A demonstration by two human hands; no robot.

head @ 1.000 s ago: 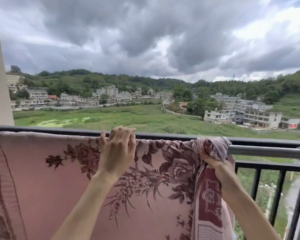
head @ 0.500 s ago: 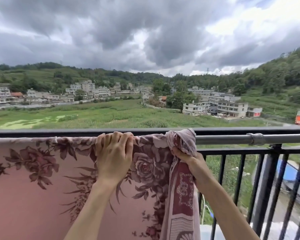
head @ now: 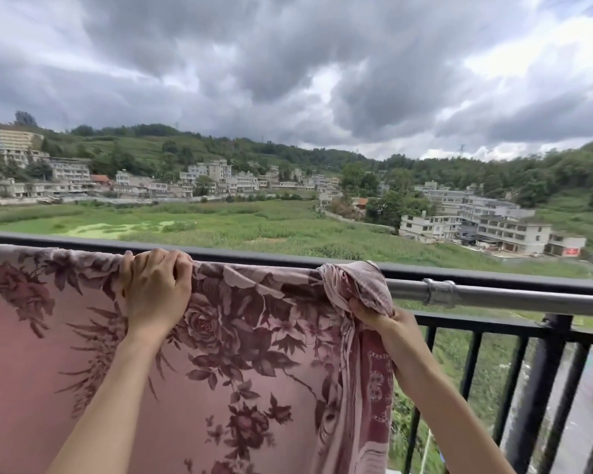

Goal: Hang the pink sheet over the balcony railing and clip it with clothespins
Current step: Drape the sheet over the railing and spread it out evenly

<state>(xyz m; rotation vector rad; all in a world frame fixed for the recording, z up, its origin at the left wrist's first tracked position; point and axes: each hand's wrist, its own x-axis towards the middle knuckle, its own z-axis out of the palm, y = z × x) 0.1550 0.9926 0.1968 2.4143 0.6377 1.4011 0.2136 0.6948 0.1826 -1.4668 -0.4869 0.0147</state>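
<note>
The pink sheet [head: 254, 364] with dark red flowers hangs over the railing and fills the lower left of the view. My left hand [head: 156, 289] grips its top fold on the rail. My right hand [head: 384, 319] clutches the bunched right corner of the sheet just below the silver rail [head: 514, 297]. The sheet's right edge hangs in folds under that hand. No clothespins are in view.
The black top rail [head: 476, 273] runs across the view behind the silver pipe, which has a metal coupling [head: 439, 292]. Black vertical bars [head: 469, 371] and a thick post [head: 541, 388] stand at the right. Beyond lie green fields, buildings and hills.
The view has shifted, showing more sheet at the left. My left hand has slid left along the rail, spreading the cloth. My right hand still holds the bunched corner.
</note>
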